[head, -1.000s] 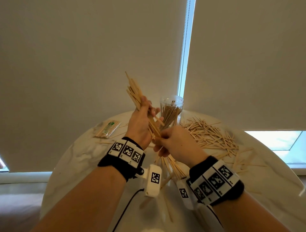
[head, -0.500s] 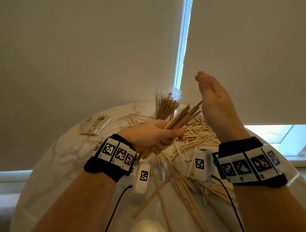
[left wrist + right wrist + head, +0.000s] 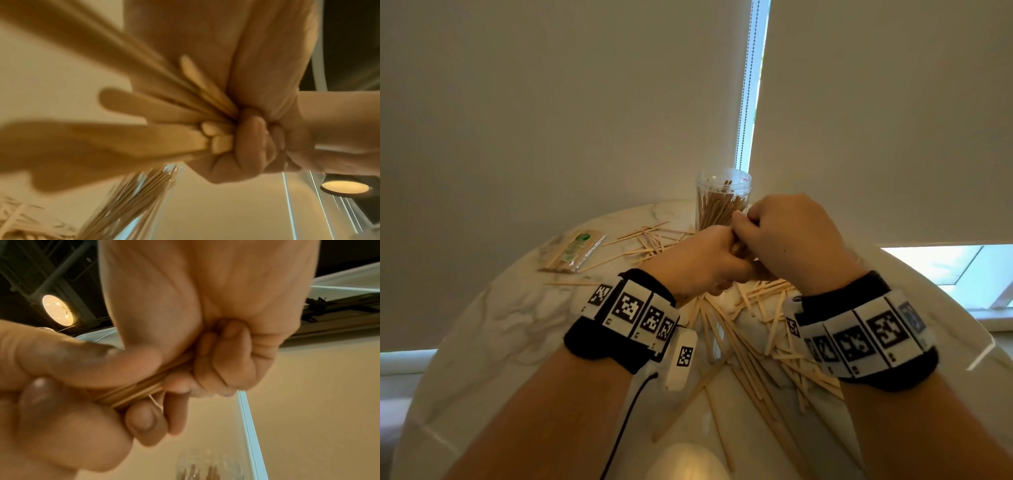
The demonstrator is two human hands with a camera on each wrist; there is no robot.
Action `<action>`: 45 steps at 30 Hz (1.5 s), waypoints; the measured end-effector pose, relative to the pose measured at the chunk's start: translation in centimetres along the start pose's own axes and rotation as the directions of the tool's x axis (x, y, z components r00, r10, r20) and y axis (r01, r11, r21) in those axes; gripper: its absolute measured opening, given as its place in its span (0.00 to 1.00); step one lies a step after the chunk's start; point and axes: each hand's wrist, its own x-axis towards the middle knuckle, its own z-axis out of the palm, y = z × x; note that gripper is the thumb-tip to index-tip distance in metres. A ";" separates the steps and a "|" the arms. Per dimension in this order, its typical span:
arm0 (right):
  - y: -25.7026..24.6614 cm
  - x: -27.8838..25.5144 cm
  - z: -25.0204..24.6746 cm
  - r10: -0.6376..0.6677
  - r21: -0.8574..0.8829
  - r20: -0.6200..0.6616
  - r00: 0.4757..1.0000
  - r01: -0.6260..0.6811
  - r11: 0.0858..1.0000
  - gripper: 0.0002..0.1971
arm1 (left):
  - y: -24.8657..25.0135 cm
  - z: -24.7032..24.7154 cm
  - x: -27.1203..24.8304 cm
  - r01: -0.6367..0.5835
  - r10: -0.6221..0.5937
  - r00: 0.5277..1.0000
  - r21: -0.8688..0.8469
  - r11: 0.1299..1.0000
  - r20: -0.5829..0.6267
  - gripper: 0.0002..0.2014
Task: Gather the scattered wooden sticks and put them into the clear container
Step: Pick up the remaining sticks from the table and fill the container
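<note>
- Head view: left hand (image 3: 698, 260) and right hand (image 3: 791, 240) meet at frame centre, fists touching, both closed round one bundle of flat pale wooden sticks (image 3: 739, 248) that shows only as a sliver between the knuckles. Tall clear plastic container (image 3: 723, 192) stands just behind the hands, upper centre, upright and already well stocked with sticks. Loose wooden sticks (image 3: 756, 342) lie scattered over the round white marble table (image 3: 500, 325), thickest at lower centre and beneath the right wrist, with a thinner scatter left of the container. Sealed cellophane packet with green print (image 3: 573, 250) rests at mid left, well apart from the hands.
- Left wrist view: fingers (image 3: 251, 142) curled tight round the bundle; stick ends fan out toward the left of the frame, uneven in length. Container wall shows at bottom centre, blurred.
- Right wrist view: right hand's fingers (image 3: 222, 353) wrapped over the bundle's other end, the left hand's thumb pressing the same sticks from the left. Picture soft; stick count cannot be told.
- Risk, as a judgement: splayed, unaligned ends could catch on the container's narrow rim and spill, or nudge the container over, since it stands close behind the hands. Grip slackened while squaring the ends would drop sticks onto the pile.
</note>
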 end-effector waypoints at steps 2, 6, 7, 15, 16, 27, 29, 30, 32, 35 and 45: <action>0.1 0.1 -0.2 -0.015 0.077 -0.009 1.000 0.016 0.997 0.22 | 0.2 -0.1 -0.2 -0.027 0.027 1.000 0.010 1.000 -0.013 0.10; 0.0 0.1 -0.4 -0.008 0.190 -0.025 1.000 0.013 0.982 0.24 | 0.3 -0.6 -0.5 -0.067 0.068 0.993 0.007 0.998 -0.100 0.28; 0.1 0.0 -0.4 0.011 0.221 -0.034 0.999 -0.004 0.975 0.25 | 0.3 -0.8 -0.7 -0.063 0.062 0.991 -0.002 0.998 -0.116 0.30; 3.3 0.0 -1.2 0.382 0.449 -0.173 0.908 -0.273 0.851 0.24 | -0.1 -4.6 -1.1 -0.066 -0.263 0.811 -0.530 0.846 -0.522 0.33; 3.5 0.0 -1.2 0.409 0.467 -0.182 0.894 -0.287 0.837 0.24 | 0.0 -4.3 -1.2 -0.085 -0.293 0.814 -0.600 0.795 -0.502 0.34; 0.7 -0.1 -0.9 0.339 0.456 -0.168 0.926 -0.232 0.859 0.29 | 1.2 -0.8 -0.1 -0.072 -0.260 0.866 -0.621 0.781 -0.427 0.25; 0.3 -0.2 -0.5 0.332 0.425 -0.175 0.927 -0.233 0.875 0.29 | 0.8 -0.4 0.1 -0.080 -0.206 0.855 -0.514 0.854 -0.475 0.24; 0.1 -0.2 -0.5 0.324 0.404 -0.170 0.931 -0.234 0.884 0.29 | 0.5 -0.1 0.2 -0.100 -0.158 0.852 -0.453 0.886 -0.498 0.22; 0.0 -0.3 -0.7 0.316 0.399 -0.124 0.941 -0.244 0.884 0.30 | 0.0 0.0 0.4 -0.152 -0.082 0.844 -0.383 0.911 -0.530 0.18; 0.2 -0.3 -1.2 0.257 0.432 0.020 0.966 -0.241 0.869 0.30 | -0.6 -1.0 0.4 -0.236 -0.058 0.812 -0.418 0.877 -0.580 0.14; 2.5 -0.2 -2.0 0.380 0.438 0.002 0.925 -0.342 0.831 0.25 | -0.6 -2.3 2.1 -0.066 -0.273 0.780 -0.509 0.859 -0.563 0.29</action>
